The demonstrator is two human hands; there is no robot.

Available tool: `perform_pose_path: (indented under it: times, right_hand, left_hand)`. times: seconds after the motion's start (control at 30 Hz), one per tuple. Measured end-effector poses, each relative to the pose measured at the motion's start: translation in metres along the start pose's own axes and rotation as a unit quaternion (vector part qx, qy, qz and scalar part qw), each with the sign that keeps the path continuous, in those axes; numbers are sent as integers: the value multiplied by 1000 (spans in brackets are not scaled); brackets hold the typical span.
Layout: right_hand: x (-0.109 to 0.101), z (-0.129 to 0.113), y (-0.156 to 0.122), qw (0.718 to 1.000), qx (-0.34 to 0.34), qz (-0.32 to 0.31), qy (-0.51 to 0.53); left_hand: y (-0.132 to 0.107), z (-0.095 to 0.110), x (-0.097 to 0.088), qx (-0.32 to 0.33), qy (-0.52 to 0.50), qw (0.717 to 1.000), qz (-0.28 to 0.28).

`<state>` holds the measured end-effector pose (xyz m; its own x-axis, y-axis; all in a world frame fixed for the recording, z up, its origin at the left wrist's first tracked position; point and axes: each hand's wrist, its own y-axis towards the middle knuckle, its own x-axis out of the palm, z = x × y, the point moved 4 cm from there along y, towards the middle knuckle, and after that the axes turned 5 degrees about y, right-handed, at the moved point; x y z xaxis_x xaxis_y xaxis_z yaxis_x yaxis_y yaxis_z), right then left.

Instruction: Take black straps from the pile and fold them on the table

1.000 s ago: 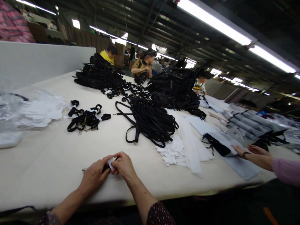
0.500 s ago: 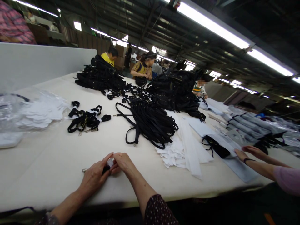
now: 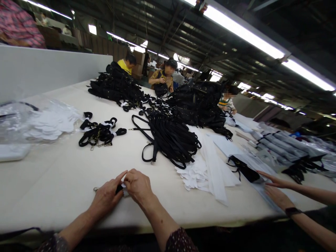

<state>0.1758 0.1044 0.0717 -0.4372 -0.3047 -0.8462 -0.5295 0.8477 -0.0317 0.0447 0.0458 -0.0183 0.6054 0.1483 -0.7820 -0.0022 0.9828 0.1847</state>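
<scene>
Near the front of the table, my left hand [image 3: 106,196] is closed around a folded black strap [image 3: 119,189], most of it hidden under the palm. A metal clip [image 3: 96,189] sticks out on the far left of that hand. My right hand [image 3: 139,185] pinches a white paper wrap [image 3: 126,192] at the strap's right end, with curled fingertips touching those of my left hand. Beyond my hands lie several wrapped black straps [image 3: 101,132] with white bands and metal clips. A large heap of loose black straps [image 3: 173,140] lies to their right.
White paper pieces [image 3: 195,174] lie right of my hands, beside long white strips [image 3: 215,175]. Plastic bags with white pieces [image 3: 49,120] are at left. Black bags [image 3: 199,101] are piled behind. A co-worker's hands [image 3: 278,192] handle a bagged black item at right.
My right hand has curled its fingers over the white wrap and turned slightly. My left hand keeps its hold. At right, the co-worker's hands have shifted on the plastic bag.
</scene>
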Motion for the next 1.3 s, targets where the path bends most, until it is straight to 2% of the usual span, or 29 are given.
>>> perform_pose_path:
  times: [0.1,0.17,0.23,0.3,0.37,0.47,0.53,0.57,0.63,0.7,0.77,0.87,0.97,1.07,1.2,1.3]
  right_hand:
    - [-9,-5,-11,995,-46,68,51]
    - [-15,-8,-20,983,-73,117,124]
    - [-19,-8,-28,964,-92,136,207]
    - [-16,-5,-34,942,-78,114,307]
    - [-10,0,-38,913,-35,68,400]
    - [-6,7,-44,876,10,34,480]
    - [-10,10,-50,868,7,43,494]
    - [-13,11,-54,872,-1,50,487]
    - [-20,12,-62,899,-36,59,432]
    - [-24,12,-72,937,-94,58,331]
    - [-23,14,-81,959,-158,62,228]
    - [-14,22,-90,958,-238,96,130]
    - [3,32,-92,947,-285,125,85]
    - [21,40,-87,952,-264,130,89]
    - [35,42,-78,956,-223,123,143]
    - [28,40,-75,950,-197,114,213]
  left_hand:
    - [2,1,-2,-19,-22,999,-14]
    - [4,1,-5,-44,-46,997,-34]
    - [8,2,-8,-57,-71,994,-59]
    - [11,4,-11,-48,-90,991,-85]
    - [14,5,-15,-34,-109,988,-105]
    - [16,8,-21,-36,-183,971,-150]
    - [14,12,-23,-64,-291,934,-199]
    - [12,15,-23,-88,-358,903,-219]
    - [6,22,-25,-144,-493,824,-240]
    - [-1,30,-28,-188,-595,746,-233]
    - [-9,42,-32,-206,-658,687,-229]
    - [-20,64,-37,-196,-703,628,-270]
    - [-28,82,-36,-166,-708,611,-314]
    - [-29,87,-28,-155,-710,615,-306]
    - [-25,76,-17,-163,-721,608,-289]
    - [-23,58,-15,-187,-723,605,-274]
